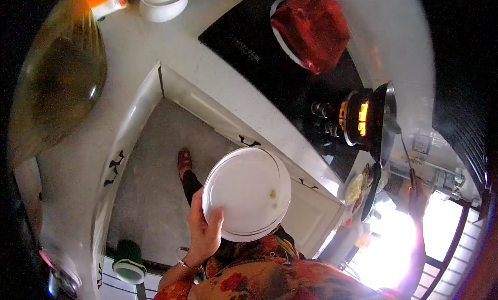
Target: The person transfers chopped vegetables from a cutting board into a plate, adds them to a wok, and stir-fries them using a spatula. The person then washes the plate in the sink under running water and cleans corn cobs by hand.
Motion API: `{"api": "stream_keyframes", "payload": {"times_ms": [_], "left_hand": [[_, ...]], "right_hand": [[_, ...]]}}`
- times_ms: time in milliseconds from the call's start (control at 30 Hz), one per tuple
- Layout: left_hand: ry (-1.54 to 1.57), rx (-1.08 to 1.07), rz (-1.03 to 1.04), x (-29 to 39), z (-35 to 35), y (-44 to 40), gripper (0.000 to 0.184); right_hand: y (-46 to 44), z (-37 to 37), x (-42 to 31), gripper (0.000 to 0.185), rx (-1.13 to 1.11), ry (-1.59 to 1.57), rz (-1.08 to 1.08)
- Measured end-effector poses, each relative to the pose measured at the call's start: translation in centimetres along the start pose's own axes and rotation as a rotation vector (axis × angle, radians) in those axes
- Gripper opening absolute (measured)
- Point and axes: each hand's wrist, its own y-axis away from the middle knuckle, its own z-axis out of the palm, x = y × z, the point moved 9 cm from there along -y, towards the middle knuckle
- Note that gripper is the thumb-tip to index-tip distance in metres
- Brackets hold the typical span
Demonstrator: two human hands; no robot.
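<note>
My left hand [206, 230] grips the edge of a round white plate [246, 188], thumb on its inner face. A small green scrap clings to the plate, which is otherwise bare. To the right, my right hand [417, 199] is wrapped round the handle of a long cooking utensil [406, 150]. Its far end reaches into a dark wok [387, 126], and I cannot make out its shape. Orange flame [363, 118] glows under the wok on the burner. What lies inside the wok is hardly visible.
A red cloth [314, 27] covers a white-rimmed vessel on the black cooktop [244, 45]. Plates of food [355, 189] stand beyond the stove, by a bright window. On the counter are a white bowl with a spoon [163, 3] and a plastic bag [57, 77]. A green bin [128, 263] stands below.
</note>
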Motion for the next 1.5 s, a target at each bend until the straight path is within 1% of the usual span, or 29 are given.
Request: {"api": "stream_keyframes", "payload": {"times_ms": [133,267,367,433,533,667,733,800,867,900,967,1100,1200,1267,1400,1467,1500], "left_hand": [[-0.114,0.007,-0.016,-1.1,-0.6,-0.1,0.043],[-0.102,-0.045,-0.091,-2.2,-0.5,-0.5,0.042],[-0.133,-0.071,-0.066,-2.4,-0.5,-0.7,0.042],[-0.116,-0.013,-0.118,-3.5,-1.2,-0.5,0.044],[-0.177,0.004,-0.138,-4.1,-2.2,-0.3,0.045],[-0.162,0.031,-0.148,-3.6,-2.8,-0.2,0.047],[-0.156,0.030,-0.151,-3.7,-2.9,0.0,0.047],[-0.153,0.027,-0.152,-3.8,-2.9,0.0,0.048],[-0.143,0.030,-0.138,-3.7,-2.8,-0.2,0.048],[-0.145,0.030,-0.133,-3.5,-2.7,-0.2,0.048],[-0.259,0.049,-0.100,-2.9,-2.7,0.0,0.047],[-0.266,0.078,-0.083,-2.9,-2.9,0.1,0.048],[-0.231,0.080,-0.133,-3.5,-3.0,0.1,0.048],[-0.235,0.043,-0.132,-3.5,-2.8,0.0,0.047],[-0.276,0.044,-0.121,-3.3,-2.6,0.0,0.046],[-0.262,0.027,-0.103,-2.9,-2.3,-0.1,0.046],[-0.265,0.027,-0.104,-2.9,-2.4,-0.2,0.046]], "right_hand": [[-0.8,1.2,-1.8,0.039,0.058,-0.022,0.031],[-1.2,1.7,-2.9,0.039,0.114,-0.047,0.065],[-1.2,2.0,-3.3,0.039,0.152,-0.068,0.096],[-1.1,1.9,-3.5,0.039,0.179,-0.082,0.118],[-0.8,1.4,-3.8,0.038,0.238,-0.111,0.160],[-0.6,0.3,-4.3,0.038,0.360,-0.202,0.232],[-0.9,1.1,-5.2,0.038,0.275,-0.298,0.186],[-1.2,3.3,-6.7,0.037,0.009,-0.457,0.096],[-2.1,6.0,-11.6,0.037,-0.272,-0.534,0.059],[-2.6,6.8,-12.3,0.037,-0.268,-0.538,0.061],[-3.6,9.1,-13.8,0.037,-0.242,-0.426,-0.001],[-5.4,11.7,-14.2,0.037,-0.224,-0.427,-0.016],[-6.2,12.5,-14.5,0.035,-0.266,-0.489,0.035],[-6.1,14.3,-14.9,0.040,-0.434,-0.423,-0.025],[-6.0,15.1,-15.0,0.041,-0.427,-0.444,-0.054],[-6.1,14.5,-15.2,0.043,-0.340,-0.475,-0.050],[-6.1,14.5,-15.4,0.043,-0.341,-0.478,-0.050]]}}
